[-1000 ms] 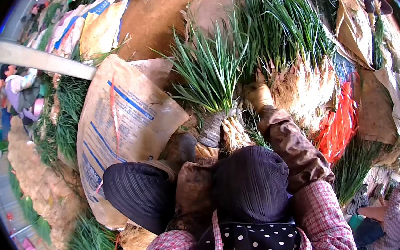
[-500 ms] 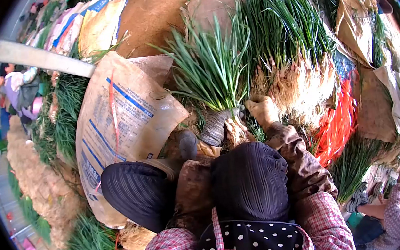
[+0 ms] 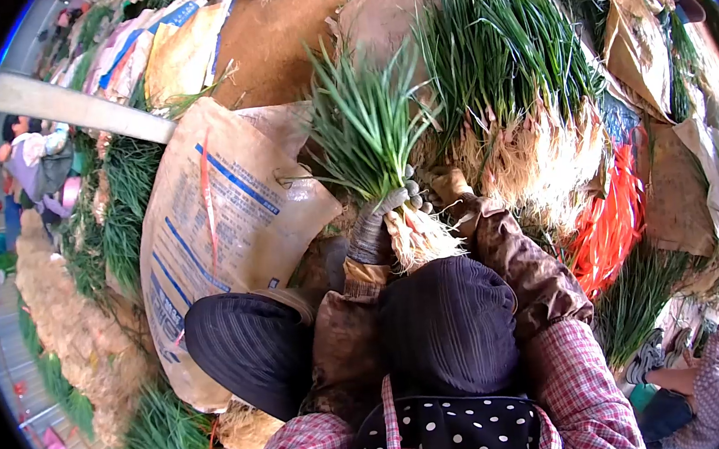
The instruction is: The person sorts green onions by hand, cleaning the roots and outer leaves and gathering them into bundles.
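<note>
A bunch of green onions (image 3: 371,127), with long green leaves and pale stringy roots, is upright in front of my knees. My left hand (image 3: 388,204), in a grey-coated glove, wraps round it just above the roots, and the grey fingertips show on the right side of the stems. My right hand (image 3: 450,183), in a tan glove, is close beside the bunch on its right. Its fingers are shaded and not clear. Past it, a large heap of green onions (image 3: 507,42) lies with roots towards me.
A printed sack (image 3: 227,212) is spread at left, under a pale bar (image 3: 75,105). Red plastic strips (image 3: 609,224) lie at right below the heap. More onions (image 3: 163,442) lie at lower left. Other people (image 3: 41,157) are at the far left, upper right and lower right.
The bunch has risen and shifted slightly left, with my left hand round it, and its roots now show fully. My right hand has moved slightly up and left.
</note>
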Demonstrator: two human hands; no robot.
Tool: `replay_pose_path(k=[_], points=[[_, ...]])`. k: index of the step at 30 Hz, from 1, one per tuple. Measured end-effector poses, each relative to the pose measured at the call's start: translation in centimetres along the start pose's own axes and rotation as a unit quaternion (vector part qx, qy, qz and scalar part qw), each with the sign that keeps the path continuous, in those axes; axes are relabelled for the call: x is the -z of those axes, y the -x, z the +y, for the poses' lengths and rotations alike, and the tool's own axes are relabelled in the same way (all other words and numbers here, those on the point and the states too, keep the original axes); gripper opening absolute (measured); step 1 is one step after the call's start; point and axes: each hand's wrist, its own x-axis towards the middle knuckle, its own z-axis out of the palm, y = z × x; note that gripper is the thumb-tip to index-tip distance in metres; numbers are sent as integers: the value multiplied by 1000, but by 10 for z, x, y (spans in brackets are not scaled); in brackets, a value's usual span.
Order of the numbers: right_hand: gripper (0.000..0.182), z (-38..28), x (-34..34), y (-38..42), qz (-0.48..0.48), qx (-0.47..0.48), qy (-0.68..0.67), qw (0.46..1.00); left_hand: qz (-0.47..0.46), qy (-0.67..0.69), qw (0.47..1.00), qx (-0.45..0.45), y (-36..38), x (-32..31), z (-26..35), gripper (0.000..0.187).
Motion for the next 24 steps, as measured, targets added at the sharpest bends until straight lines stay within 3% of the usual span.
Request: replay_pose_path(k=[2, 3, 4, 6, 7, 8, 9, 10, 11, 13, 14, 15, 18, 20, 21, 22, 24], points=[[21, 10, 1, -14, 6, -6, -106, 994, 10, 49, 998, -45, 4, -8, 1, 43], [21, -22, 3, 26, 38, -39, -122, 991, -2, 54, 997, -48, 2, -4, 2, 42], [24, -22, 3, 40, 47, 3, -146, 988, -15, 59, 997, -50, 0, 4, 2, 42], [29, -17, 12, 65, 57, 40, -69, 995, -63, 93, 993, 24, -11, 39, -6, 40], [30, -27, 15, 88, 116, 88, 31, 989, -87, 109, 988, 62, -21, 59, -12, 39], [32, -31, 15, 103, 108, 144, -11, 984, -164, 226, 948, 154, -39, 61, -12, 30], [32, -28, 17, 102, 98, 185, 16, 978, -48, -45, 988, 141, -37, 64, -18, 24], [33, -26, 19, 100, 87, 229, 43, 969, 28, -147, 981, 121, -33, 64, -28, 21], [33, -28, 18, 99, 85, 214, 41, 972, 107, -247, 956, 117, -28, 63, -38, 25], [34, -34, 14, 97, 80, 185, 39, 979, 102, -159, 964, 189, -16, 59, -45, 34], [33, -47, 11, 98, 70, 120, -31, 990, 63, -138, 954, 258, -7, 32, -29, 32], [32, -55, 11, 96, 77, 105, -61, 990, 131, -87, 942, 295, -2, 3, -17, 25], [26, -58, 13, 80, 88, 103, -55, 989, 205, -113, 944, 231, -12, 44, -40, 22], [22, -49, 7, 76, 53, 129, -87, 986, 210, -73, 941, 256, -10, 48, -38, 23], [21, -48, 4, 78, 43, 127, -42, 990, 212, -53, 938, 270, -10, 46, -36, 24], [22, -46, 6, 82, 70, 139, 22, 988, 214, -94, 944, 234, -10, 46, -38, 24], [25, -28, 6, 64, 55, 170, -3, 984, 214, -176, 947, 160, -9, 38, -38, 24]])
